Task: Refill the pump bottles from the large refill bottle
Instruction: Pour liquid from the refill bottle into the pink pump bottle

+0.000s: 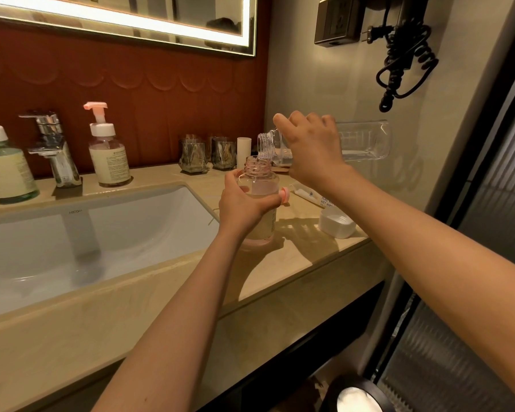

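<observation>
An uncapped pink-tinted pump bottle (260, 185) stands on the counter to the right of the sink, and my left hand (243, 205) grips its body. Part of a pink pump head (285, 195) sticks out just past my left fingers. My right hand (312, 150) grips the large clear refill bottle (361, 141), which lies tipped on its side with its threaded mouth (265, 142) just above the pump bottle's open neck. Clear liquid runs from that mouth into the neck. A second pump bottle (107, 150), with its pink pump fitted, stands behind the sink.
A chrome faucet (52, 144) and a green-labelled bottle (6, 171) stand behind the white sink (101, 233). Two dark glasses (208, 154) and a white tube stand at the back. A white cap (336, 223) and a wet-wipes pack (312, 196) lie on the counter at the right. A coiled cord (405, 60) hangs from the wall above.
</observation>
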The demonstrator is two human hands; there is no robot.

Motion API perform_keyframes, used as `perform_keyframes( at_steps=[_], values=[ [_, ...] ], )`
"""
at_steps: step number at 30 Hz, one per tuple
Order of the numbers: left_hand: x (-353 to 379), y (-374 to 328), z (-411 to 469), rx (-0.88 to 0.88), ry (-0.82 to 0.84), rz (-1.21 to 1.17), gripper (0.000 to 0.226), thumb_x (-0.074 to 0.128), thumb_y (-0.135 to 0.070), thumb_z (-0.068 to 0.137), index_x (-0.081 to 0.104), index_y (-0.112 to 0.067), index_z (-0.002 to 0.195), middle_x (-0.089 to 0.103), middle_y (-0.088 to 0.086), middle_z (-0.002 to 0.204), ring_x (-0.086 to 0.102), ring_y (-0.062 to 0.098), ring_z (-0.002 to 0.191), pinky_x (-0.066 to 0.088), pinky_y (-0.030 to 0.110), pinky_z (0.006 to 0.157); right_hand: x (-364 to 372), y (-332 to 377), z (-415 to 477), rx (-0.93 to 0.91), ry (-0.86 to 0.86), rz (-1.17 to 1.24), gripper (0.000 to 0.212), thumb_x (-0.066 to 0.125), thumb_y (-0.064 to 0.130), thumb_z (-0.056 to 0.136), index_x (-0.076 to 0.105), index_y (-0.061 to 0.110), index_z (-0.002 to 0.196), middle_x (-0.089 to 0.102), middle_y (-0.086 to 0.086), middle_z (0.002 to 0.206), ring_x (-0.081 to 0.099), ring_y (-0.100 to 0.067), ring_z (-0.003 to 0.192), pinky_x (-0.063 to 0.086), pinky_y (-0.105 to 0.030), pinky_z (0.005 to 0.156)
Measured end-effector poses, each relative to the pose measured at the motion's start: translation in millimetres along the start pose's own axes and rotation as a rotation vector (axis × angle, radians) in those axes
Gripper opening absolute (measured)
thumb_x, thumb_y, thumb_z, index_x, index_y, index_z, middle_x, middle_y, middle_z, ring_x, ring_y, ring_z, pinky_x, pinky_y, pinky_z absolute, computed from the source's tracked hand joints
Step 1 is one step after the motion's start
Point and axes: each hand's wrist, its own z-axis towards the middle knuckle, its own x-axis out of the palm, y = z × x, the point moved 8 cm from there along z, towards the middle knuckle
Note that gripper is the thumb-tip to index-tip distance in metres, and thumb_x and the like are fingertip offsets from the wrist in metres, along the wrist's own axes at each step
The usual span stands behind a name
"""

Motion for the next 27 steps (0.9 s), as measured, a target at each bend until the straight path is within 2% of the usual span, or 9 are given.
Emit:
perform_keyframes(
  at_steps=[4,8,14,20,27],
  values=[
    [0.0,-0.6,-0.1,0.009,0.003,-0.005,0.096,0.082,-0.038,0.065,0.026,-0.018,0.141,0.046,0.008,0.135,0.045,0.014,0.109,0.042,0.030,0.088,0.1,-0.2,0.3,0.001,-0.011,0.005,0.069,0.064,0.001,0.075,0.033,0.018,0.135,0.048,-0.010,0.124,0.046,-0.031,0.113,0.032,-0.042,0.096],
    [0.1,0.0,-0.3,0.012,0.005,-0.012,0.095,0.082,-0.037,0.065,0.026,-0.019,0.141,0.046,0.008,0.135,0.046,0.016,0.112,0.041,0.030,0.087,0.2,0.4,0.4,0.000,-0.006,0.001,0.070,0.065,0.001,0.075,0.033,0.018,0.135,0.048,-0.010,0.124,0.046,-0.031,0.113,0.032,-0.042,0.096],
    [0.5,0.2,-0.4,0.010,0.003,-0.010,0.096,0.082,-0.037,0.064,0.026,-0.019,0.140,0.047,0.008,0.133,0.044,0.013,0.106,0.042,0.030,0.087,-0.6,0.3,0.3,-0.002,-0.006,-0.005,0.070,0.064,0.001,0.076,0.032,0.019,0.135,0.047,-0.009,0.124,0.045,-0.031,0.114,0.032,-0.042,0.096],
    [-0.3,-0.6,-0.4,0.003,-0.002,-0.009,0.097,0.082,-0.037,0.065,0.025,-0.018,0.141,0.046,0.008,0.135,0.046,0.019,0.116,0.041,0.031,0.088,-1.1,0.9,0.0,-0.003,0.001,-0.007,0.069,0.064,0.001,0.076,0.032,0.018,0.135,0.047,-0.009,0.125,0.045,-0.031,0.115,0.031,-0.041,0.097],
    [-0.8,-0.5,-1.1,0.002,-0.007,-0.009,0.096,0.082,-0.036,0.065,0.025,-0.018,0.141,0.046,0.009,0.136,0.046,0.020,0.118,0.041,0.033,0.092,-1.5,0.7,-0.1,-0.001,0.001,-0.013,0.070,0.064,0.002,0.076,0.031,0.019,0.136,0.046,-0.010,0.127,0.044,-0.031,0.115,0.031,-0.040,0.096]
  ],
)
